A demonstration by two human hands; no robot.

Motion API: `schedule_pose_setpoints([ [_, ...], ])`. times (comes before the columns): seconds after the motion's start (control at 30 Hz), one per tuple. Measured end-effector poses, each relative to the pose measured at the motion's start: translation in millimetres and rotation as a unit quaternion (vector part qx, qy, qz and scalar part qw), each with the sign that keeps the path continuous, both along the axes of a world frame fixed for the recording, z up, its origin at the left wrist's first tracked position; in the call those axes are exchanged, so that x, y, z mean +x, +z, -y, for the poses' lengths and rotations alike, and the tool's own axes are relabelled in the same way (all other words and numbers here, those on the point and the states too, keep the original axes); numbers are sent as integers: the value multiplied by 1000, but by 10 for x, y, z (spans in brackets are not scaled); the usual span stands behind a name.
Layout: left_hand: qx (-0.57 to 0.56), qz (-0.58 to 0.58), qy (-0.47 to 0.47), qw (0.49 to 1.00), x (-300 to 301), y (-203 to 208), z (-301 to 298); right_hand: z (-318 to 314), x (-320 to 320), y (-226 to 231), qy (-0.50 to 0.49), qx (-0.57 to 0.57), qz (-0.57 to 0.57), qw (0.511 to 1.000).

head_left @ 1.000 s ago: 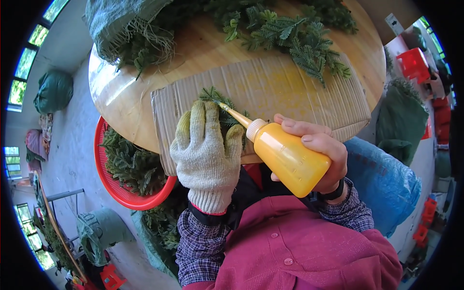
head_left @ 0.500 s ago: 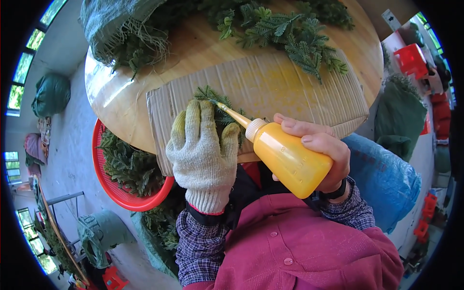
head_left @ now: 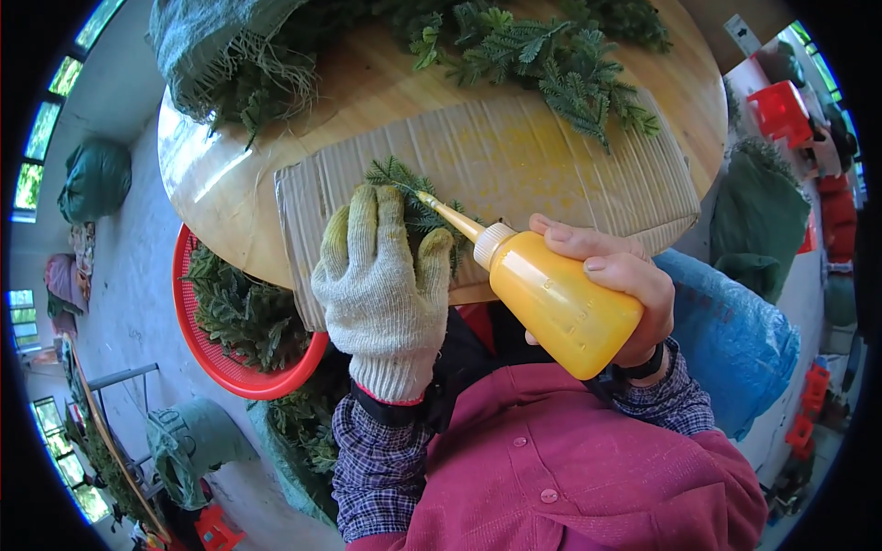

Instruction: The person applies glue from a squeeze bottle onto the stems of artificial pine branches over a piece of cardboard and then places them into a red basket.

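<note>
My left hand [head_left: 378, 266], in a whitish knit glove stained yellow-green at the fingertips, rests palm down at the front edge of the cardboard. Its fingers and thumb press on a small green fir sprig [head_left: 424, 219], which shows beyond the fingertips and between forefinger and thumb. Part of the sprig is hidden under the glove. Bare, my right hand [head_left: 643, 285] is wrapped round a squeeze bottle [head_left: 556, 298] of yellow-orange liquid. The bottle tilts toward the sprig, and its long narrow nozzle tip is right by the needles; I cannot tell if they touch.
A corrugated cardboard sheet [head_left: 551, 184] with yellow spatters lies on the round wooden table [head_left: 230, 230]. Fir branches [head_left: 588, 83] and a green woven sack [head_left: 207, 55] cover the far side. Left below stands a red basket [head_left: 197, 354] of greenery; a blue bag [head_left: 735, 340] is at right.
My right hand and the bottle have shifted slightly to the right, drawing the nozzle tip a little back along the sprig. My left hand has stayed nearly still.
</note>
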State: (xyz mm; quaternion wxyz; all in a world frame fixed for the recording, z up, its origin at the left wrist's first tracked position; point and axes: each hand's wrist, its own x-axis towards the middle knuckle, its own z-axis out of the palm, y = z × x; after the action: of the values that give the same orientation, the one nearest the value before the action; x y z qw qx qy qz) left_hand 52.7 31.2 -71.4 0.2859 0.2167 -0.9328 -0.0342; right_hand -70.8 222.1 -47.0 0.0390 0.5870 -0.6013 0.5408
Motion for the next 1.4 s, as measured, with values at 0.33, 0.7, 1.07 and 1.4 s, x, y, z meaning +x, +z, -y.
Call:
schedule_pose_setpoints([
  [0.33,4,5,-1,1000,3,-10,0,-48,16,-3,-12,0,-7,1000],
  [0.7,21,54,-29,998,75,125,31,-70,25,25,-32,6,-12,999],
  [1.07,21,33,-29,999,47,120,15,-100,33,-12,-20,-4,-9,1000],
  [1.4,11,36,-26,999,50,154,0,-163,71,-2,0,-6,9,1000],
])
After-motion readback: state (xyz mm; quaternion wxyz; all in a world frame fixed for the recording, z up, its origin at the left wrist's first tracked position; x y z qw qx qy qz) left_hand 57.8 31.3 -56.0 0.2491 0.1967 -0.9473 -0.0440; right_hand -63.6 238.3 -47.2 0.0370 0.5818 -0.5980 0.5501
